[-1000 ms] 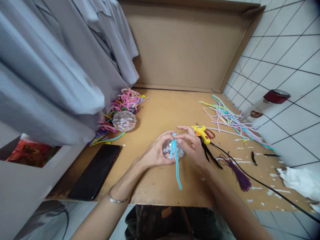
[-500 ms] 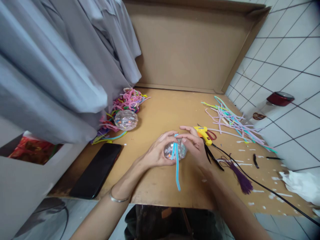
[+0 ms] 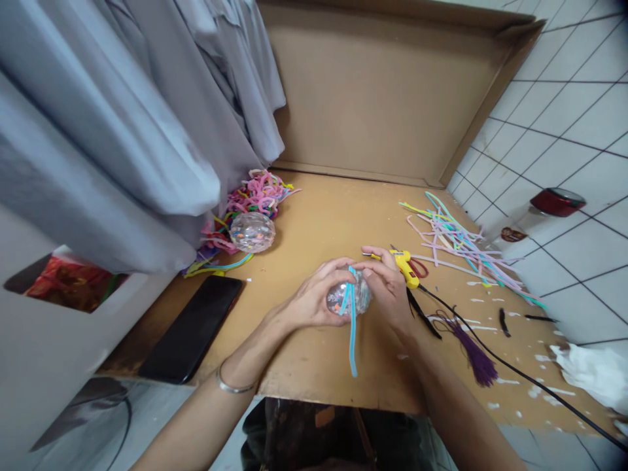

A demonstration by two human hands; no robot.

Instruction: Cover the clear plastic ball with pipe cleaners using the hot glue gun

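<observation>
The likeliest trouble is a slip: the ball [image 3: 337, 302], round and smooth-looking, could roll under the left hand [image 3: 314, 294] if that grip slackens, taking the blue strip [image 3: 352, 347] off its line. The strip's long end hangs well past the ball towards the person, so a brush from either wrist might tug the top loose; its short leg lies over the ball's near face. The glue gun [image 3: 405, 268] is a second worry. It lies just beyond the right hand [image 3: 387, 288] (a bit of yellow, perhaps its nozzle end, shows between the spread fingers), and a careless knuckle could be burnt if it is hot, which I can't tell. Its cord [image 3: 490, 350] passes near the right forearm, so an elbow catching it could drag the gun.

As for pose, both forearms reach in from the near edge of the worktop [image 3: 314, 373] and meet at the ball, near that edge. The left fingers are curled round its left side, gripping it, fingertips over the top. The right fingers are bent, index tip at the strip's upper end and thumb just below; whether they pinch or merely press, I can't tell.
</observation>
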